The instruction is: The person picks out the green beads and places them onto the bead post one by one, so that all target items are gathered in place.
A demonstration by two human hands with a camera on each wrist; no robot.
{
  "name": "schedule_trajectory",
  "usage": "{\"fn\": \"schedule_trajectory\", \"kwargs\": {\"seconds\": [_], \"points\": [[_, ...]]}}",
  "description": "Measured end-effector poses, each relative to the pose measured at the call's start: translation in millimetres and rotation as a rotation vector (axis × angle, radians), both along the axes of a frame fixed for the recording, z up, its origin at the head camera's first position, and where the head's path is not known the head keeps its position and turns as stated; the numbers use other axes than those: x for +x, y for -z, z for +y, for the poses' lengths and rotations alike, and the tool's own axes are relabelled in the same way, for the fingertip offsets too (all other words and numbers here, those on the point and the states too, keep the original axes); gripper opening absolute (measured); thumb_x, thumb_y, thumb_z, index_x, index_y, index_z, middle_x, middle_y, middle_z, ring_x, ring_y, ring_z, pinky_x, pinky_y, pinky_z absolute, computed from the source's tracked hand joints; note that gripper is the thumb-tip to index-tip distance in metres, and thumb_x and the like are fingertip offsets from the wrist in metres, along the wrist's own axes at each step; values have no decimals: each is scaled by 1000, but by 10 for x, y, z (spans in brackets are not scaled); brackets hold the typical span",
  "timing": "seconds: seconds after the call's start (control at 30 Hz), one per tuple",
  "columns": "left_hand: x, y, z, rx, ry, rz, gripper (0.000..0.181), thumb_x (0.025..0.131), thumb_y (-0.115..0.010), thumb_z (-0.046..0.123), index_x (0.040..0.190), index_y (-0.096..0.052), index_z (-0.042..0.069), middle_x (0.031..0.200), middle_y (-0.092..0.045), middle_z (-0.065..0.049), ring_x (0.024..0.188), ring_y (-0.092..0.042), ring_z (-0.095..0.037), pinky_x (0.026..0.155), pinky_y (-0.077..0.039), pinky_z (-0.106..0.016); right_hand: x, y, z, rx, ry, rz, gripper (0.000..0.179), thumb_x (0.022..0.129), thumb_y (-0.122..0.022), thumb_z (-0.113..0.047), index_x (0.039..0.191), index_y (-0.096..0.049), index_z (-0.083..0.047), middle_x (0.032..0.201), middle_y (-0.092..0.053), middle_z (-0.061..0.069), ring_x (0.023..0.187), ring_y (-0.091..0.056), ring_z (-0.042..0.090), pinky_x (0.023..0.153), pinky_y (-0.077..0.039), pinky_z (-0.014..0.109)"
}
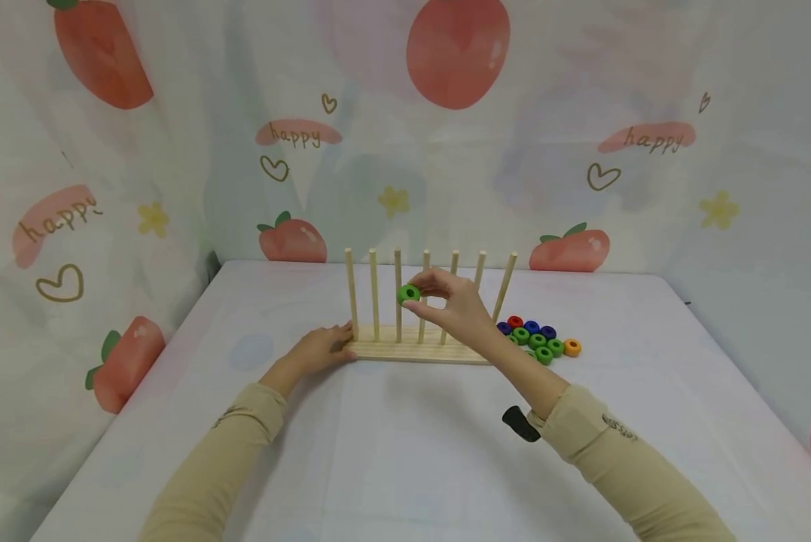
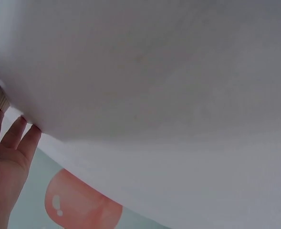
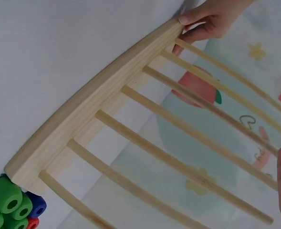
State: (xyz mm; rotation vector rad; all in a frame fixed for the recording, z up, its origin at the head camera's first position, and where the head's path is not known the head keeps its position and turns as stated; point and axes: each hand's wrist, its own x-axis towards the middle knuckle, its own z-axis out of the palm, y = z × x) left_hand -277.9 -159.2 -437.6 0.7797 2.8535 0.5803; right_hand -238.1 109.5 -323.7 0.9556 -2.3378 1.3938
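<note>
A wooden peg rack (image 1: 412,351) with a row of upright pegs stands on the white table. My left hand (image 1: 317,350) grips the left end of its base, thumb at the front edge and fingers around the end. In the left wrist view, the left fingers touch a small bit of the wood. Between thumb and fingers, my right hand (image 1: 461,307) pinches a green ring (image 1: 402,294) in front of the third peg from the left, below its top. Only part of the right hand shows in the right wrist view; the ring is out of that view.
Right of the rack lies a cluster of loose rings, several green (image 1: 537,341), with blue (image 1: 532,327), red (image 1: 516,321) and orange (image 1: 572,348) ones. Some are hidden behind the right forearm. A black object (image 1: 520,424) is beside the right sleeve. Fruit-printed cloth hangs behind.
</note>
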Motion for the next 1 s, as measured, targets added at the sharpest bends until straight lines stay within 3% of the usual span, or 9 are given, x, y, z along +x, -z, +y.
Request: {"fn": "schedule_trajectory", "kwargs": {"seconds": [0.5,0.73,1.0], "points": [[-9,3,-7,-6,-12,-5,60,91,-59,36,138,-44,1,147,-38,-14,131,-41,-40,108,-35,-51,-112,-304,-212,12,-58,74,24,80,-73,-5,101,-64,3,99,-68,15,92,-66,24,86,-55,31],[-24,16,-9,19,-10,-10,62,91,-59,36,139,-42,0,147,-37,-13,132,-41,-39,109,-34,-51,-233,-483,-266,28,-99,117,24,81,-72,-4,102,-65,4,99,-69,17,94,-66,27,88,-54,41],[-25,46,-18,22,-9,10,62,90,-61,36,138,-44,0,146,-40,-14,129,-44,-39,107,-36,-51,-391,-551,-319,60,-91,109,24,83,-70,-6,104,-65,5,103,-68,18,99,-65,27,91,-52,33]]}}
